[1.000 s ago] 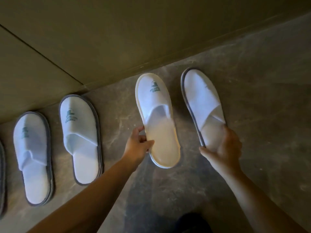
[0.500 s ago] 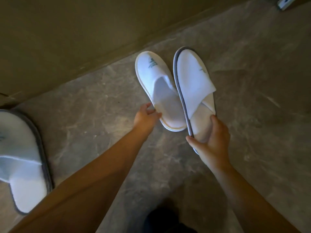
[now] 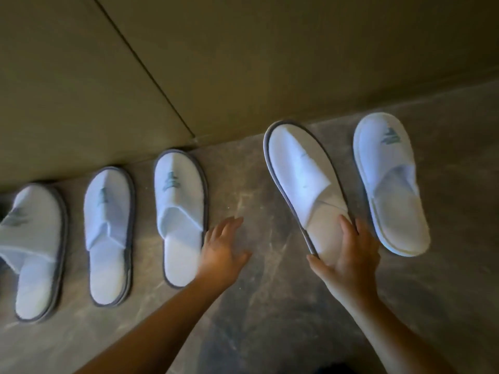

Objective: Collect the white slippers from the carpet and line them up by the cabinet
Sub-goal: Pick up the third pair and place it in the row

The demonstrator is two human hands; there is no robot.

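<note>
A: From the head view, where is the held slipper (image 3: 302,174) sitting?

B: The right hand (image 3: 348,255) is gripping its heel, thumb on the insole, fingers (image 3: 316,263) curled under. It is tilting, toe pointing at the cabinet (image 3: 243,63), long axis leaning left.

A: And the left hand (image 3: 221,249)?

B: It is hovering with fingers spread, holding nothing, just beside the nearest grey-trimmed slipper (image 3: 181,211).

A: The others?

B: Two more (image 3: 108,233) (image 3: 35,249) are lying leftward and a white-trimmed one (image 3: 388,179) rightward, toes toward the cabinet, on the floor (image 3: 270,306).
</note>
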